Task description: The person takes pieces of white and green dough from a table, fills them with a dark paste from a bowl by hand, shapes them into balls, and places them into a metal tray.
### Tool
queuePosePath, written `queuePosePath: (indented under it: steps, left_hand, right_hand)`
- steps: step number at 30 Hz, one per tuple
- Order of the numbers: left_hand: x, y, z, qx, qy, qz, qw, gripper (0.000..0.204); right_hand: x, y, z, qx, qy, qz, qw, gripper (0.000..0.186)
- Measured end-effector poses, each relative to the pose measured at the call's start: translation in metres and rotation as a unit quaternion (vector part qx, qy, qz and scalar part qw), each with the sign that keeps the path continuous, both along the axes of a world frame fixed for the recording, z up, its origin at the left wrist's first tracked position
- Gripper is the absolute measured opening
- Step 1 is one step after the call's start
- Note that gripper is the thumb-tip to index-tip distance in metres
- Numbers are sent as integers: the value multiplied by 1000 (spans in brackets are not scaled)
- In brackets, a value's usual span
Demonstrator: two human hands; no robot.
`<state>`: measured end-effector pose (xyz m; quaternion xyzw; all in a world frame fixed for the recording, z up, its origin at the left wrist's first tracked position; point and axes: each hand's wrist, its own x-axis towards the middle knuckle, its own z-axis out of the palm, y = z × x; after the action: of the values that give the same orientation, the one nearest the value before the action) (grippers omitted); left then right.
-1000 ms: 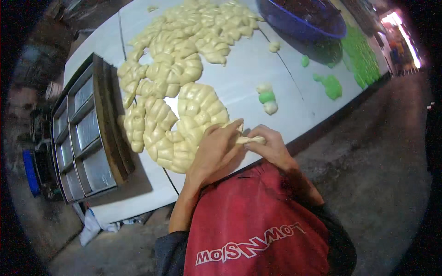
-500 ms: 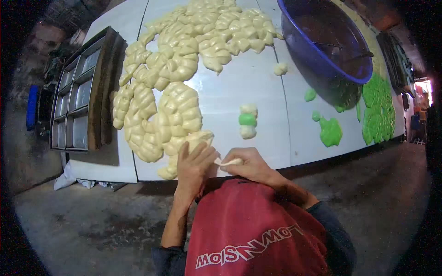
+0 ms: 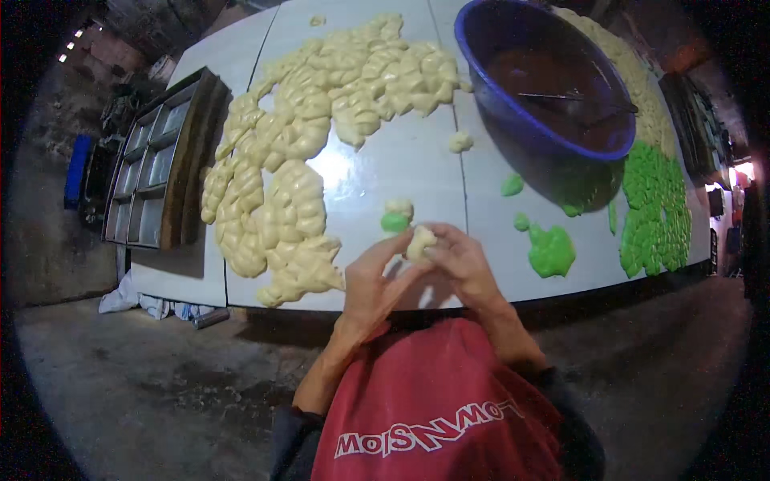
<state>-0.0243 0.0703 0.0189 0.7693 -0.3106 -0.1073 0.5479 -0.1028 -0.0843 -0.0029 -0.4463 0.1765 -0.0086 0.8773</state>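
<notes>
A small lump of cream-coloured dough (image 3: 419, 243) is held between my two hands near the table's front edge. My left hand (image 3: 377, 271) pinches it from the left, while my right hand (image 3: 465, 268) has its fingers closed on it from the right. Just beyond my fingers lie a cream dough ball (image 3: 399, 208) and a green dough ball (image 3: 393, 222), touching each other; my hands hide what is nearer. To the left spreads a large mass of cream dough pieces (image 3: 297, 196), packed side by side.
A big blue-purple basin (image 3: 513, 108) with a dark stick stands at the back right. Green dough pieces (image 3: 654, 216) cover the right end, with a green blob (image 3: 551, 250) closer in. At the left edge sits a divided metal tray (image 3: 151, 172). A lone cream lump (image 3: 460, 142) lies mid-table.
Both hands have moved away from the cream dough mass, toward the small cream and green balls. The thin strand stretched between them is now a compact lump. The view has shifted slightly.
</notes>
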Motion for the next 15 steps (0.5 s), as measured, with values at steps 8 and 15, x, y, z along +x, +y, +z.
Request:
queuePosePath:
  steps: [8,15]
  left_hand:
    - [1,-22,5,107,146,-76,981,50]
    - [-10,-97,4,-238,-9,-117,964,99]
  right_hand:
    - [-16,-27,-4,-451,-59,-98,885,32]
    - [-14,-33,37,-116,-93,-146,978,38]
